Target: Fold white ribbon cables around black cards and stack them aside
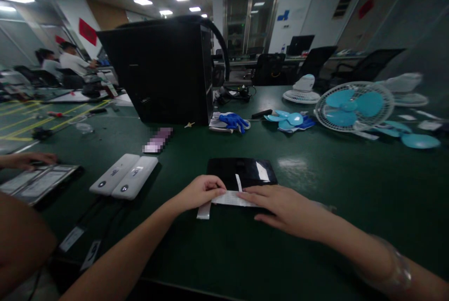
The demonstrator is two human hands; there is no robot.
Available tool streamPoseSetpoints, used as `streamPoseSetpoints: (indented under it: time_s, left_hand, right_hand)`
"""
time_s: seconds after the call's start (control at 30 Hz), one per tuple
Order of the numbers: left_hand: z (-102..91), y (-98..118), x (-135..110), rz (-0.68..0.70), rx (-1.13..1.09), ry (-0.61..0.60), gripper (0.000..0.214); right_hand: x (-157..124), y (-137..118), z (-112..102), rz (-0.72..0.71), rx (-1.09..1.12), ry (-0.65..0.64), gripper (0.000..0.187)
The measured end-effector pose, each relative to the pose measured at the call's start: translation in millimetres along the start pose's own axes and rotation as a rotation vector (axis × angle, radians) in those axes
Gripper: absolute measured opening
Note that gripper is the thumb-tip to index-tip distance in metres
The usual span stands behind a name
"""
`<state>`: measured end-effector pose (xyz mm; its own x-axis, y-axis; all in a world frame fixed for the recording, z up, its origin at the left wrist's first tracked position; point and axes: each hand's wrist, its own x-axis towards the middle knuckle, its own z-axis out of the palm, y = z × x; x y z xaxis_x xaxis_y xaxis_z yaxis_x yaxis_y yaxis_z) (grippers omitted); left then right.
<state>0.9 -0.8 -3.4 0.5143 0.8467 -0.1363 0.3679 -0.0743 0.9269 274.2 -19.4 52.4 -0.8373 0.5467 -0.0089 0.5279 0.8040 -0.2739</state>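
A glossy black flat panel lies on the green table, with a printed white strip along its near edge. My left hand has thumb and curled fingers closed on the left end of that strip. A short pale piece hangs below the left hand, and a narrow white tab sticks up over the panel. My right hand rests with fingers stretched flat on the right part of the strip, its thumb apart.
Two white power banks with cables lie left, beyond them a phone. At far left another person's hand touches a flat device. A large black case, blue gloves and a fan with loose blades stand behind.
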Motion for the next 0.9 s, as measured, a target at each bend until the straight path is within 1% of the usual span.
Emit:
streamPoseSetpoints:
  time_s: [0.1, 0.17, 0.3, 0.37, 0.6, 0.73, 0.9]
  left_hand:
    - [-0.8, -0.6, 0.5, -0.017, 0.016, -0.013, 0.025]
    - [-2.3, 1.4, -0.6, -0.032, 0.063, -0.009, 0.029]
    - [-4.5, 8.2, -4.3, -0.021, 0.227, 0.074, 0.035]
    - [-4.5, 10.9, -5.9, -0.025, 0.306, 0.092, 0.032]
    - [-3.0, 13.0, -8.3, -0.021, 0.525, 0.089, 0.029]
    - [-2.0, 12.9, -8.4, 0.008, 0.618, 0.070, 0.029]
    - [1.4, 13.7, -7.2, 0.012, 0.722, 0.091, 0.028]
  right_hand:
    - [6.0, 3.0, 11.7, -0.029, -0.129, 0.049, 0.052]
    - [8.0, 7.6, 15.9, -0.043, -0.196, 0.071, 0.050]
    - [8.2, 16.3, 20.3, -0.046, -0.286, 0.082, 0.049]
    - [7.9, 19.4, 22.8, -0.040, -0.304, 0.095, 0.047]
    - [8.5, 25.2, 30.0, -0.034, -0.335, 0.115, 0.043]
    - [8.9, 25.3, 30.7, -0.028, -0.345, 0.104, 0.043]
    - [10.0, 22.3, 29.1, -0.010, -0.363, 0.092, 0.042]
